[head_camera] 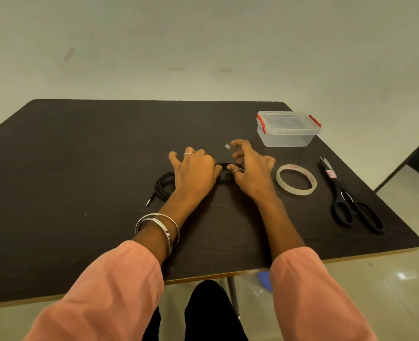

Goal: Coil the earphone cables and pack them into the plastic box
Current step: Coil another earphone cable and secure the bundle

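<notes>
One small black coil sits pinched between the left hand and right hand, whose fingertips hold a bit of tape, while another cable waits beside them and the box stays latched, nothing packed.

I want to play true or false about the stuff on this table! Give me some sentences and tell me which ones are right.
1. The plastic box has its lid on. True.
2. The scissors lie inside the box. False: they lie on the table, to the right of the tape roll.
3. Both hands are at a small black cable coil between them. True.
4. The right hand has a bit of clear tape at its fingertips. True.
5. The second black cable is already in the box. False: it lies on the table beside the left hand.
</notes>
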{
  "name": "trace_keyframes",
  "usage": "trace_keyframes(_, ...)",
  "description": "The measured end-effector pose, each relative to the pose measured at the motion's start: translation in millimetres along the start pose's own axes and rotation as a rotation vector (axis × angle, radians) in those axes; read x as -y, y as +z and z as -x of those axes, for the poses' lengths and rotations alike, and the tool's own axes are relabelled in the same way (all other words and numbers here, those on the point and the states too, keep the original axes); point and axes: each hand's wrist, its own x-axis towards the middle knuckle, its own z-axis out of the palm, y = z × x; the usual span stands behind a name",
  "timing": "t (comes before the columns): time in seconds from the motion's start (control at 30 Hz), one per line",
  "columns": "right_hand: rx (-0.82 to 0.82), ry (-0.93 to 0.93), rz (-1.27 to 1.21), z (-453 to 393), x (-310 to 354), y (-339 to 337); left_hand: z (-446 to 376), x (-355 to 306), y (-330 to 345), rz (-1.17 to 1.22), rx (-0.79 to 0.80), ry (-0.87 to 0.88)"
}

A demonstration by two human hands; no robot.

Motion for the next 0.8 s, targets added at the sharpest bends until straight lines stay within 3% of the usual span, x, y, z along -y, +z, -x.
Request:
trace_keyframes(0.33, -0.012, -0.043, 0.151, 0.2, 4.9, 4.3, 7.5, -3.8, -0.3, -0.041, -0.088, 0.077)
trace_keyframes(0.6, -0.167, -0.149, -0.244, 2.9, 5.8, -0.2, 10.2, -0.7, 2.7, 0.107, -0.239, 0.089)
trace_keyframes(0.8, -0.140, -0.165, -0.338, 5.8, 10.7, -6.1, 7.3, 2.2, 0.4, 0.281, -0.288, 0.074)
